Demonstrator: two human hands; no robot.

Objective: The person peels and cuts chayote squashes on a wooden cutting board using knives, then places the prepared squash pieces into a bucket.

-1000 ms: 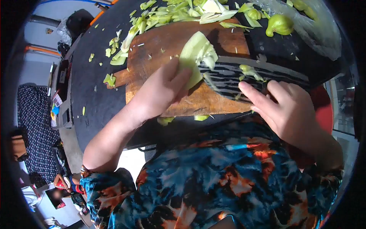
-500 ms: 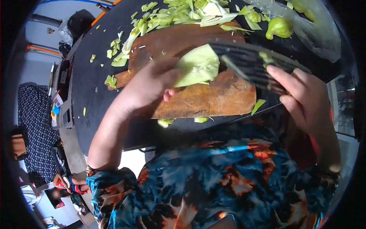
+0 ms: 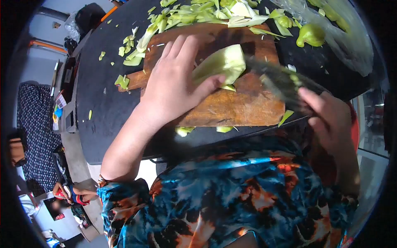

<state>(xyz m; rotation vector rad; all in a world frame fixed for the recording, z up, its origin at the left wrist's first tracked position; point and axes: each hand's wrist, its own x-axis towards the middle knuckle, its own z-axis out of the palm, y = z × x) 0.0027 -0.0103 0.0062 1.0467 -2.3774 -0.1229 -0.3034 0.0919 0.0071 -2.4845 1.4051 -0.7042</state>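
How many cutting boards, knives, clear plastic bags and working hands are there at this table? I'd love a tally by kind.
Cutting board: 1
Knife: 1
Clear plastic bag: 1
Left hand and right hand: 2
Total: 5

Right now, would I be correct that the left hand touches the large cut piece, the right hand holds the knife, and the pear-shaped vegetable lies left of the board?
Not quite: the head view shows the pear-shaped vegetable right of the board, not left. The left hand does touch the large cut piece, and the right hand holds the knife.
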